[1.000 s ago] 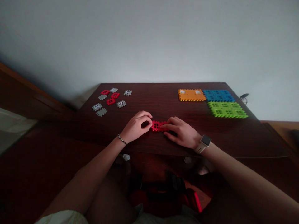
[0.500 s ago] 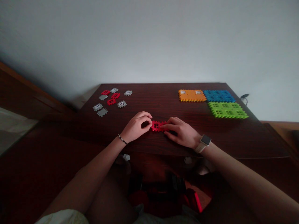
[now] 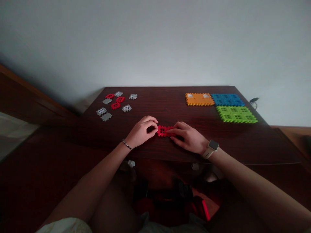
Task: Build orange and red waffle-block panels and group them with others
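Red interlocking window tiles (image 3: 162,131) lie flat near the front of the table, apparently two side by side; the right one is partly covered by fingers. My left hand (image 3: 143,130) pinches the left edge of the red tiles between thumb and fingertips. From the other side, my right hand (image 3: 188,136) lies over the right part, its fingers on top and its thumb at the near edge. Whether the two red tiles are fully joined cannot be seen under the fingers.
Loose grey tiles (image 3: 106,116) and red tiles (image 3: 116,105) are scattered at the table's left. Joined panels sit at the back right: orange (image 3: 200,99) with white windows, blue (image 3: 227,100) and green (image 3: 236,115). A dark cable (image 3: 254,100) shows beyond the right edge, against the wall.
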The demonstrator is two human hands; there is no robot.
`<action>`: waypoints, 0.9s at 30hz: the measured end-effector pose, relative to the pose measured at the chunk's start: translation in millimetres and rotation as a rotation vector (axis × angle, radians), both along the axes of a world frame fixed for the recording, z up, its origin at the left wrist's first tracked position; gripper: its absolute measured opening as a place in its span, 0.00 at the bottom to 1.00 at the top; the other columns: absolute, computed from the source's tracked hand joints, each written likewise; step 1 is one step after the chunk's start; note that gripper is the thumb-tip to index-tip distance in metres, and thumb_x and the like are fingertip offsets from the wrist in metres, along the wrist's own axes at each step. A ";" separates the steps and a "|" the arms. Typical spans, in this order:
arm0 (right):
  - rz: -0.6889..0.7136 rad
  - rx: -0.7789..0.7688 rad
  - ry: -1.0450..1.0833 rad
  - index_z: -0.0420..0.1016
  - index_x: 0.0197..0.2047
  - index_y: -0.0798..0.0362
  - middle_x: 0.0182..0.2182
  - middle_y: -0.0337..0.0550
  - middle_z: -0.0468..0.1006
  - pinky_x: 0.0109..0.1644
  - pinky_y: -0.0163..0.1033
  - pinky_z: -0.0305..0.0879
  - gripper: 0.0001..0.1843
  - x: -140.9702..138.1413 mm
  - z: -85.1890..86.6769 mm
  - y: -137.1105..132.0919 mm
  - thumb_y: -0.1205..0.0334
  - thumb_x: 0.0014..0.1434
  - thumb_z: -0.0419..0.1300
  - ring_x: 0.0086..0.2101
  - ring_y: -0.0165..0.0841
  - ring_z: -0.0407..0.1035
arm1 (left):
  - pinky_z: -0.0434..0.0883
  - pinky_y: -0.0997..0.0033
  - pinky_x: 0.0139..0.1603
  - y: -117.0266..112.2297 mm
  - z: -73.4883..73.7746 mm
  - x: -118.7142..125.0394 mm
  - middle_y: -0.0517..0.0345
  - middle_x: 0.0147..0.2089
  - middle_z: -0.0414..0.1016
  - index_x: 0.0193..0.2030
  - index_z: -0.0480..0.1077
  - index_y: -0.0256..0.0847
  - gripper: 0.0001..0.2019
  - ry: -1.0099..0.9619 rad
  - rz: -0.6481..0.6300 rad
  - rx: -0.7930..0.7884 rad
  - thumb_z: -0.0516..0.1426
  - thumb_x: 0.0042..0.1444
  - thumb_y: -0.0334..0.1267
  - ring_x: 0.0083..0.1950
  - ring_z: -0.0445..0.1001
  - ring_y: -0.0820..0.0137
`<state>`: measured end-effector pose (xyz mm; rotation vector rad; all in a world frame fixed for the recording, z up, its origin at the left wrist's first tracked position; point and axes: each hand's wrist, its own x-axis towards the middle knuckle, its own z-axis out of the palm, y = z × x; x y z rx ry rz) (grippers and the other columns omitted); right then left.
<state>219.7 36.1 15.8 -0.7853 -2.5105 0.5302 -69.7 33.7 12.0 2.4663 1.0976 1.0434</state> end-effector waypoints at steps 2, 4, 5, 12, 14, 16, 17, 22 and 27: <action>0.007 -0.010 0.006 0.82 0.61 0.49 0.47 0.52 0.77 0.56 0.55 0.74 0.17 0.3 -0.9 0.7 0.57 0.76 0.58 0.48 0.45 0.73 | 0.75 0.57 0.62 0.2 -0.4 -0.2 0.53 0.53 0.79 0.41 0.76 0.43 0.06 0.003 0.003 -0.004 0.62 0.66 0.27 0.56 0.78 0.63; 0.009 -0.018 0.015 0.82 0.61 0.49 0.48 0.52 0.77 0.57 0.55 0.74 0.17 0.4 -1.6 1.3 0.58 0.75 0.58 0.48 0.45 0.73 | 0.75 0.56 0.62 0.1 -0.6 -0.5 0.53 0.53 0.79 0.41 0.76 0.43 0.06 0.004 0.005 -0.010 0.62 0.66 0.27 0.56 0.79 0.63; 0.009 -0.018 0.019 0.82 0.61 0.49 0.48 0.52 0.77 0.57 0.55 0.74 0.16 0.4 -1.7 1.5 0.58 0.75 0.59 0.48 0.45 0.73 | 0.75 0.56 0.62 0.0 -0.6 -0.5 0.53 0.53 0.79 0.41 0.76 0.43 0.06 0.004 0.006 -0.013 0.62 0.66 0.28 0.56 0.79 0.63; 0.003 -0.027 0.029 0.81 0.60 0.47 0.47 0.50 0.77 0.56 0.52 0.76 0.16 0.5 -0.7 2.1 0.60 0.73 0.61 0.47 0.43 0.74 | 0.76 0.56 0.62 -0.7 1.4 0.3 0.52 0.53 0.79 0.41 0.76 0.43 0.05 0.014 0.020 -0.030 0.62 0.66 0.29 0.56 0.79 0.62; 0.001 -0.027 0.023 0.80 0.60 0.47 0.48 0.51 0.78 0.56 0.53 0.75 0.16 0.6 -0.8 2.3 0.61 0.72 0.62 0.48 0.44 0.74 | 0.76 0.56 0.62 -0.5 1.5 0.5 0.52 0.53 0.80 0.41 0.76 0.43 0.05 0.014 0.019 -0.029 0.62 0.66 0.28 0.56 0.79 0.63; -0.018 -0.027 0.021 0.78 0.61 0.48 0.49 0.51 0.78 0.56 0.53 0.75 0.17 0.5 -1.3 2.6 0.61 0.71 0.63 0.48 0.45 0.74 | 0.76 0.56 0.62 -0.1 1.1 0.4 0.52 0.53 0.79 0.41 0.76 0.43 0.05 0.011 0.015 -0.029 0.62 0.66 0.28 0.56 0.79 0.63; -0.030 -0.029 0.021 0.76 0.61 0.48 0.49 0.51 0.79 0.56 0.53 0.75 0.17 0.4 -1.6 2.8 0.61 0.70 0.63 0.48 0.45 0.74 | 0.76 0.56 0.62 0.1 0.7 0.3 0.52 0.53 0.79 0.41 0.76 0.43 0.05 0.010 0.014 -0.029 0.62 0.66 0.28 0.56 0.79 0.63; -0.048 -0.046 0.028 0.75 0.57 0.50 0.47 0.49 0.79 0.52 0.49 0.74 0.14 0.3 -1.9 3.3 0.63 0.69 0.63 0.45 0.43 0.74 | 0.75 0.57 0.62 0.7 -0.9 -0.7 0.52 0.53 0.79 0.41 0.76 0.43 0.05 0.005 0.006 -0.018 0.62 0.66 0.28 0.56 0.79 0.63; -0.032 -0.082 0.039 0.77 0.50 0.49 0.46 0.48 0.79 0.50 0.46 0.73 0.08 1.3 0.4 3.6 0.67 0.68 0.63 0.45 0.41 0.74 | 0.75 0.57 0.61 0.8 -0.5 -0.8 0.52 0.53 0.79 0.41 0.76 0.43 0.05 0.001 0.003 -0.023 0.62 0.66 0.28 0.56 0.79 0.63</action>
